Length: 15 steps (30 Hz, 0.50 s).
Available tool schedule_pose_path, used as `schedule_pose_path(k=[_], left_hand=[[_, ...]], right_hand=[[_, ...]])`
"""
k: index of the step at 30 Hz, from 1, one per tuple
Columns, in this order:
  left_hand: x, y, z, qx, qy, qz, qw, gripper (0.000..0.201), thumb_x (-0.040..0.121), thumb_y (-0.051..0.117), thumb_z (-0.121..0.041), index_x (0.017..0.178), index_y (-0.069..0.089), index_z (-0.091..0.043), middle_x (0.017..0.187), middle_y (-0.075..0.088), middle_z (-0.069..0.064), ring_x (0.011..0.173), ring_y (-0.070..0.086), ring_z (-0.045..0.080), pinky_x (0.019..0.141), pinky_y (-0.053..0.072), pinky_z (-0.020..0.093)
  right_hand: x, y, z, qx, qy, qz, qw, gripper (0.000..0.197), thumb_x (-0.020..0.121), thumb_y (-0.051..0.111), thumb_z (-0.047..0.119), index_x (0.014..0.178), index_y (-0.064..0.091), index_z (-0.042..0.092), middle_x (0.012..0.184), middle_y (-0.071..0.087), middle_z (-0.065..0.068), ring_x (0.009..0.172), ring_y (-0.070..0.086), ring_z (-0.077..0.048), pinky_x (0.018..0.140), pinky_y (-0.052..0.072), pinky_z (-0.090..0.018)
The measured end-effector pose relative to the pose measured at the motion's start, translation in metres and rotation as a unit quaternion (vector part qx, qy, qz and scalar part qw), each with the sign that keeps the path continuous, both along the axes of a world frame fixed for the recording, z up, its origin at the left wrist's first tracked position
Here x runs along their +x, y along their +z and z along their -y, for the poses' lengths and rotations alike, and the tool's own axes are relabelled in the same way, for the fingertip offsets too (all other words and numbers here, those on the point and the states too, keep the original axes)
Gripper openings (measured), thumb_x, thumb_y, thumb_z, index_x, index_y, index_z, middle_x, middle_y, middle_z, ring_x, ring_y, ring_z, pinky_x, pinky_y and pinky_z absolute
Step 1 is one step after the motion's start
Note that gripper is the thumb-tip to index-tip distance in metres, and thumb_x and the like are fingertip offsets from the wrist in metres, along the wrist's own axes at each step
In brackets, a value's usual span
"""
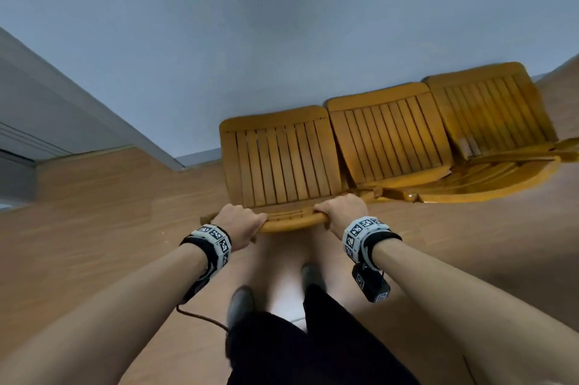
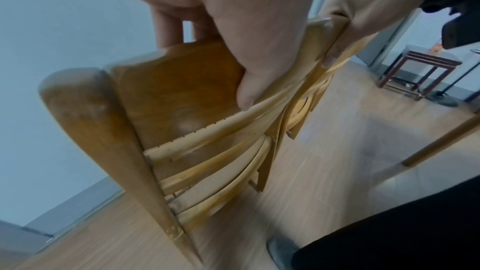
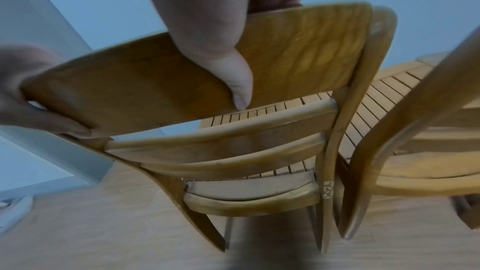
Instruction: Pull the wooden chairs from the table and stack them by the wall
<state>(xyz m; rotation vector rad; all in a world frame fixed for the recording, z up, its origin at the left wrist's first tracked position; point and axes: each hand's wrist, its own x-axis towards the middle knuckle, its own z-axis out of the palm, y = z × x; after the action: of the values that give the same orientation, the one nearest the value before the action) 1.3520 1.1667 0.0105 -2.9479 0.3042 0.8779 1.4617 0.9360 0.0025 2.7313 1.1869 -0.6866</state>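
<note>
Risk: both hands, left hand (image 1: 241,221) & right hand (image 1: 341,212), grip chair (image 1: 279,165) top rail, its side may knock neighbour chair (image 1: 391,140) just beside.

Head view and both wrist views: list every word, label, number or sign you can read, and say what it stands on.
No readable words or numbers in any view.
Left wristband: black-and-white square code markers, patterns only, no letters.
Right wristband: the same kind of markers, no letters.
Wrist camera hanging below it: small marker, too blurred to read.
Held chair: bare wood, unlabelled.
</note>
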Motion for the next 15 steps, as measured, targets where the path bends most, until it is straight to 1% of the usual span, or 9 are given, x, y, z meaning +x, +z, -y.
schedule_pose_path(k=[2,5,8,11,13,15], left_hand=[[-0.002,-0.01,0.013,0.005,-0.012,0.011,1.0,0.021,0.094,0.052,-0.022,0.115,0.053,-0.026,0.098,0.068,-0.003,0.085,0.066,0.024,0.06,0.037,0.032],[-0.013,-0.028,0.045,0.004,0.003,-0.003,1.0,0.026,0.092,0.049,-0.013,0.116,0.051,-0.021,0.103,0.068,0.0,0.09,0.066,0.028,0.062,0.036,0.033],[-0.018,-0.044,0.06,-0.015,0.038,0.018,0.999,0.027,0.091,0.048,-0.012,0.115,0.052,-0.022,0.105,0.068,0.0,0.092,0.066,0.028,0.063,0.038,0.034],[-0.02,-0.049,0.059,-0.03,0.07,0.012,0.997,0.023,0.088,0.052,-0.011,0.107,0.053,-0.024,0.101,0.069,0.0,0.091,0.065,0.029,0.063,0.039,0.035],[-0.025,-0.051,0.061,-0.033,0.095,0.014,0.995,0.022,0.086,0.055,-0.011,0.104,0.052,-0.025,0.101,0.068,-0.001,0.092,0.065,0.028,0.065,0.041,0.036],[-0.029,-0.051,0.062,-0.051,0.122,0.017,0.991,0.022,0.087,0.056,-0.013,0.105,0.052,-0.026,0.102,0.066,-0.002,0.094,0.064,0.026,0.065,0.042,0.036]], right_hand=[[0.005,-0.009,0.013,-0.012,0.015,-0.003,1.0,0.039,0.096,0.061,0.023,0.13,0.06,0.04,0.105,0.071,0.01,0.096,0.066,-0.019,0.088,0.05,-0.034],[0.004,-0.026,0.036,-0.03,0.039,-0.001,0.999,0.039,0.092,0.06,0.016,0.125,0.062,0.037,0.11,0.071,0.011,0.102,0.065,-0.018,0.093,0.047,-0.034],[0.001,-0.04,0.049,-0.024,0.034,0.009,0.999,0.045,0.09,0.059,0.012,0.127,0.062,0.037,0.118,0.069,0.012,0.109,0.063,-0.017,0.097,0.044,-0.034],[0.002,-0.047,0.05,-0.015,0.033,0.011,0.999,0.048,0.092,0.055,0.012,0.132,0.06,0.038,0.121,0.068,0.011,0.111,0.062,-0.018,0.099,0.043,-0.033],[0.0,-0.047,0.048,-0.014,0.023,0.003,1.0,0.049,0.091,0.056,0.012,0.133,0.059,0.038,0.121,0.068,0.011,0.11,0.062,-0.017,0.099,0.043,-0.033],[-0.001,-0.047,0.047,-0.025,0.016,-0.007,1.0,0.05,0.09,0.06,0.016,0.136,0.057,0.037,0.123,0.067,0.01,0.111,0.06,-0.018,0.1,0.042,-0.034]])
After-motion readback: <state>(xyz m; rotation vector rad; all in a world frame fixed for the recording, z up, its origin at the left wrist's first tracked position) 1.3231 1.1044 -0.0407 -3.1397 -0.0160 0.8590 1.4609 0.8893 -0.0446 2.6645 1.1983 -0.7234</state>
